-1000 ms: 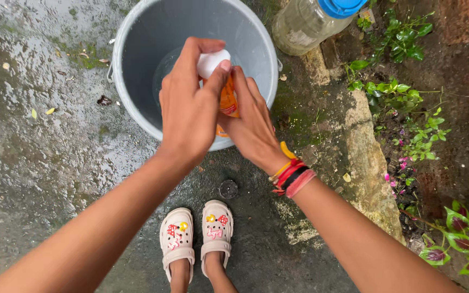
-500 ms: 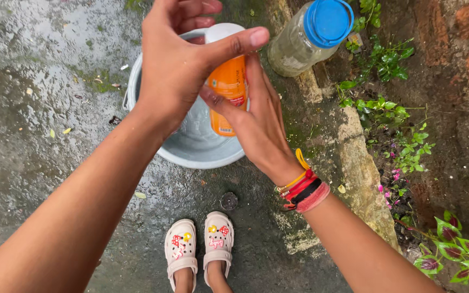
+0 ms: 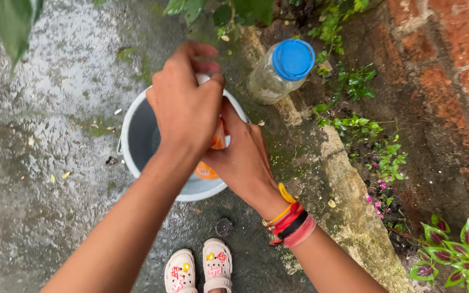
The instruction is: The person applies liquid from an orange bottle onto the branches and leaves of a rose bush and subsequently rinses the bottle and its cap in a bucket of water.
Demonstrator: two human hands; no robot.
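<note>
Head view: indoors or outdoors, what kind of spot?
Outdoors, probably a yard or garden edge: wet concrete ground, a brick wall, small plants along a stone kerb. Both hands hold an orange bottle over a grey bucket.

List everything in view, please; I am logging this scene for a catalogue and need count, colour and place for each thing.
bottle: one, orange, held in both hands over the bucket
bucket: one, grey, on the wet ground under the hands
jar: one, clear with blue lid, tilted by the stone edge
stone edge: one, mossy, right of the bucket
brick wall: one, red, far right
plants: several, green, some red-leaved, along the wall
drain cap: one, dark, near the feet
clogs: two, pale, bottom centre
bracelets: several, yellow, red, black, pink, right wrist
left hand: on the bottle top
right hand: around the bottle
</note>
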